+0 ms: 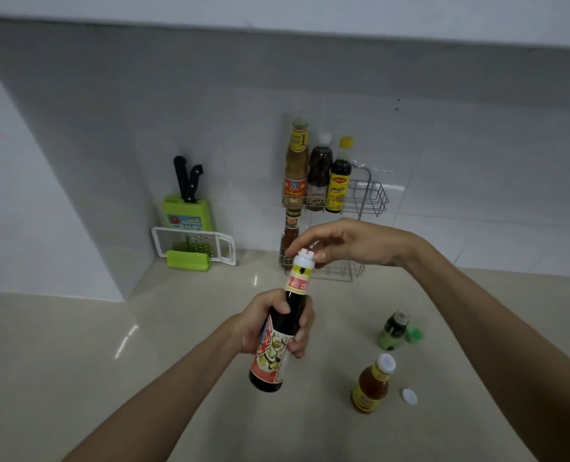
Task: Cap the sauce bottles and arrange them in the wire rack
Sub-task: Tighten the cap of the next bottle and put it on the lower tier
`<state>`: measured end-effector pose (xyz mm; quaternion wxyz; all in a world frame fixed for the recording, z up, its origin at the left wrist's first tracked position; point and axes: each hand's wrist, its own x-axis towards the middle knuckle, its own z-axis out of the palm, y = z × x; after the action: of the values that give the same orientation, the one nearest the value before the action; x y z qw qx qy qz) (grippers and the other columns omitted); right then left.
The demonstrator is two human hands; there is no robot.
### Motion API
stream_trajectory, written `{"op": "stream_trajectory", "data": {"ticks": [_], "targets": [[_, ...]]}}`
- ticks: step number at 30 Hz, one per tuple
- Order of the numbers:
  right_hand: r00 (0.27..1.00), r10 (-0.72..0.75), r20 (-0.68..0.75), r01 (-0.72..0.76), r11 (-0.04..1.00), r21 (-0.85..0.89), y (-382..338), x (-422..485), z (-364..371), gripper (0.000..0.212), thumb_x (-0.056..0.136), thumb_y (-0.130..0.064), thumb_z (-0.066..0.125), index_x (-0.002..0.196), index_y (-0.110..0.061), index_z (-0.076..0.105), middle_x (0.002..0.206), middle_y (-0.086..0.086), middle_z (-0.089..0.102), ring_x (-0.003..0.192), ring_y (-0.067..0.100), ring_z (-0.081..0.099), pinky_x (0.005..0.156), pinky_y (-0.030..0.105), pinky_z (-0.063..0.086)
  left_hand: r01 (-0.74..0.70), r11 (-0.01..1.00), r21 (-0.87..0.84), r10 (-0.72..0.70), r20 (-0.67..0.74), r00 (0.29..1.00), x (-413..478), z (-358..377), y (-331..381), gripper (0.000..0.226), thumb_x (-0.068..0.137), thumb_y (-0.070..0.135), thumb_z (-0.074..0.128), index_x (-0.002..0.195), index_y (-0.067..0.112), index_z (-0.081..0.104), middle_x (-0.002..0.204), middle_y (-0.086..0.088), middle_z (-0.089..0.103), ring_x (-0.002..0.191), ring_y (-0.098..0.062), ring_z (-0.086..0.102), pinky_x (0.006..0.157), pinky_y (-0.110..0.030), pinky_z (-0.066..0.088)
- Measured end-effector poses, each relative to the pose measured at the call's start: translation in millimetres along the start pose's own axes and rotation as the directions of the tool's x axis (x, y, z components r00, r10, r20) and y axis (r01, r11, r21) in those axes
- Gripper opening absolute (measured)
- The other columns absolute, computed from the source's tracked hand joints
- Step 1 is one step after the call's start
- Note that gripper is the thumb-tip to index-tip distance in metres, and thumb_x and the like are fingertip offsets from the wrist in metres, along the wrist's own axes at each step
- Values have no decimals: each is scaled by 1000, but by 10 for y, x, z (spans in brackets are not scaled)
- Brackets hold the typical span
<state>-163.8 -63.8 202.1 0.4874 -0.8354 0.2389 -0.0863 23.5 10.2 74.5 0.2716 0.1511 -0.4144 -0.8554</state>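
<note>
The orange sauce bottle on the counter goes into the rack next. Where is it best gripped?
Grip the orange sauce bottle around its body, below the narrow neck, coming from the right side with the right hand. It stands upright with open counter there; its loose white cap lies just beside it.

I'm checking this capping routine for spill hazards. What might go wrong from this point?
The dark bottle is held tilted in the left hand while the right hand works at its white top; a poor seal could leak. The green bottle stands uncapped beside its green cap, near the right forearm, so a knock may spill it.
</note>
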Motion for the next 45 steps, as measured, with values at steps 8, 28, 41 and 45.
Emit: {"op": "stream_trajectory", "data": {"ticks": [8, 28, 41, 45], "targets": [[976, -44, -214, -31, 942, -333, 29, 115, 35, 24, 91, -42, 59, 89, -21, 70, 78, -5, 73, 71, 7, 67, 65, 15, 51, 17, 985, 172, 2, -107, 994, 9, -6, 107, 23, 72, 27, 64, 73, 6, 55, 60, -8, 59, 47, -20, 56, 60, -30, 49], [997, 8, -76, -16, 995, -102, 203, 29, -173, 29, 81, -12, 75, 110, -16, 70, 101, -10, 74, 95, 9, 69, 84, 24, 55, 62, 935, 348, 23, -236, 971, 125, -122, 86, 15, 73, 20, 59, 72, 5, 59, 61, -9, 61, 48, -20, 56, 61, -30, 50], [910, -369, -191, 22, 502, -865, 422, 27, 283, 37, 94, -45, 23, 73, -20, 40, 51, -5, 38, 44, 16, 35, 44, 26, 24, 121, 935, 332, -104, -70, 992, 45, -86, 116, 13, 77, 17, 53, 75, 4, 56, 61, -8, 61, 46, -18, 57, 60, -29, 51], [825, -59, -561, -362, 708, -607, 542, 156, 448, 42, 84, -50, 22, 55, -22, 29, 47, -1, 34, 45, 16, 36, 47, 29, 24, 217, 778, 590, 199, -559, 805, 111, -69, 80, 12, 68, 27, 64, 61, 17, 60, 52, -8, 62, 43, -22, 57, 56, -33, 50]]}}
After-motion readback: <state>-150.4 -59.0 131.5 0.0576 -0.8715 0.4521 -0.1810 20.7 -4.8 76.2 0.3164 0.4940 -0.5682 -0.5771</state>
